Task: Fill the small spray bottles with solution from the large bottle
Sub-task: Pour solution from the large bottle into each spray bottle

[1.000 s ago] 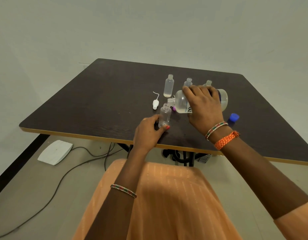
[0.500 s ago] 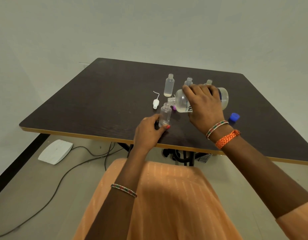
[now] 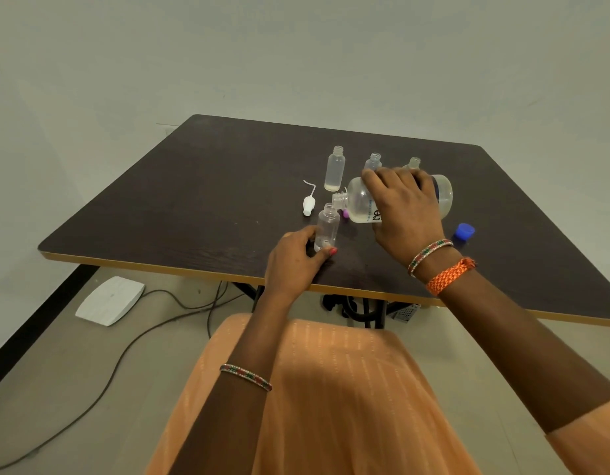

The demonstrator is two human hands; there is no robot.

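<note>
While the large bottle [image 3: 362,202] is clenched in the right hand [image 3: 404,209] and tipped, the light, tippy small bottle [image 3: 327,228] (on the tabletop [image 3: 194,186]) is pinched low by the left hand [image 3: 295,260].
</note>
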